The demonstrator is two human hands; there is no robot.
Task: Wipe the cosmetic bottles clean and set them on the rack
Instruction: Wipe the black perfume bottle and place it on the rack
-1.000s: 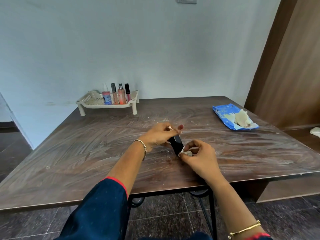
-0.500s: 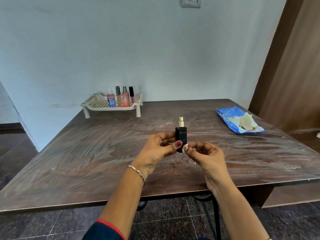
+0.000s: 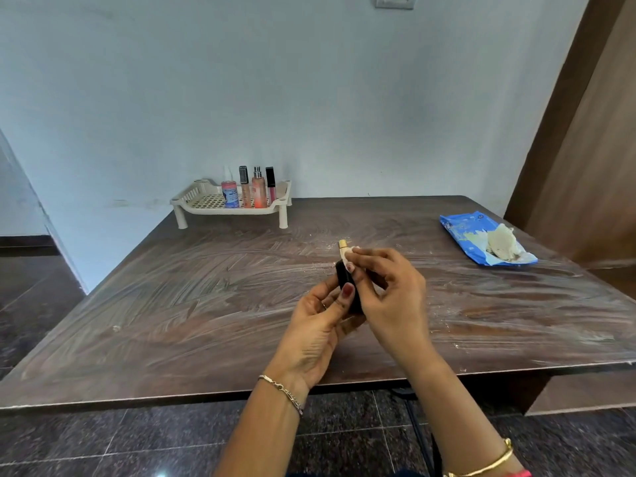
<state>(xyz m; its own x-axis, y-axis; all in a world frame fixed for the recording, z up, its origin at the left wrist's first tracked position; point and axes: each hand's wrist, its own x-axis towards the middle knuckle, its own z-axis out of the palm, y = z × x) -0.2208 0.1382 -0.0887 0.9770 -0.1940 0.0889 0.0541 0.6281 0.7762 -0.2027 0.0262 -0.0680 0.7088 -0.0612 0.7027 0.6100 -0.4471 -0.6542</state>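
The rack (image 3: 203, 201) stands at the far edge of the table (image 3: 172, 304), against the wall, and serves as the landmark here. Four cosmetic items already stand upright on it in a row: a blue-labelled bottle (image 3: 230, 193), a slim tube with a dark cap (image 3: 244, 187), a peach spray bottle (image 3: 258, 191) and a dark-capped pink tube (image 3: 271, 185). Those look finished.

Well in front of the rack, nearer the person and raised above the tabletop, a black bottle with a gold top (image 3: 347, 280) is being cleaned. The left hand (image 3: 320, 325) has its fingers and thumb clamped around the bottle's lower body. The right hand (image 3: 389, 290) pinches a small white wipe (image 3: 353, 250) against the neck, fingers closed on it.

To the right of the rack, near the table's right edge, lies a blue wipe pack (image 3: 464, 232) with a crumpled wipe (image 3: 500, 242) on it.

No other loose bottles show on the table, so this one is probably the last: it needs its wiping finished and then a place on the rack, whose left side is free.
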